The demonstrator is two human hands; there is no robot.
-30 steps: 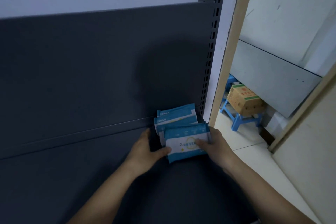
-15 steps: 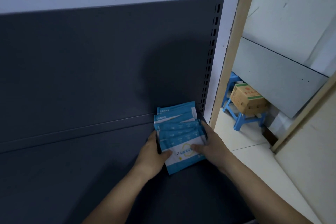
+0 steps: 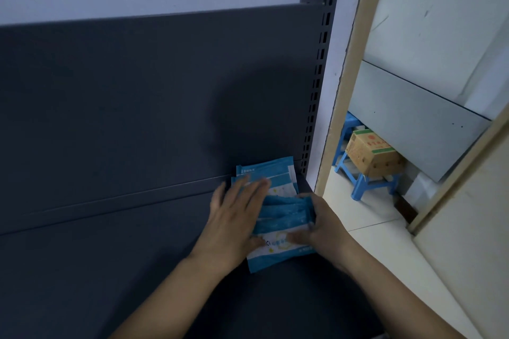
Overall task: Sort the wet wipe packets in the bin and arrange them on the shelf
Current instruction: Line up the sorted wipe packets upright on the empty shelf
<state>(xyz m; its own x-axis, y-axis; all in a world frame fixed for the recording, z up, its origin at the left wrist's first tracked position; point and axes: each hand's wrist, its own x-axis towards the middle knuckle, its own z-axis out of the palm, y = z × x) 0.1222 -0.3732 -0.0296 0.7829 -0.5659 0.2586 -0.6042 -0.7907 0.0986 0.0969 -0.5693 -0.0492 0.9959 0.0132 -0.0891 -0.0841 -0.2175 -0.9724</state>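
Several blue and white wet wipe packets [image 3: 278,217] stand in a leaning row at the right end of the dark grey shelf [image 3: 110,270], against its back panel. My left hand [image 3: 234,217] lies flat with fingers spread over the left side and top of the row. My right hand [image 3: 322,228] grips the right side of the front packet [image 3: 275,252], thumb across its white label. The rear packets [image 3: 264,169] show above my left fingers. No bin is in view.
A perforated upright post [image 3: 316,77] ends the shelf on the right. Beyond a beige door frame [image 3: 347,77], a cardboard box [image 3: 371,157] sits on a blue plastic stool [image 3: 358,181] on a light tiled floor.
My left hand has moved from the front packet's left edge up onto the row, fingers now spread flat across it. My right hand stays on the front packet's right side.
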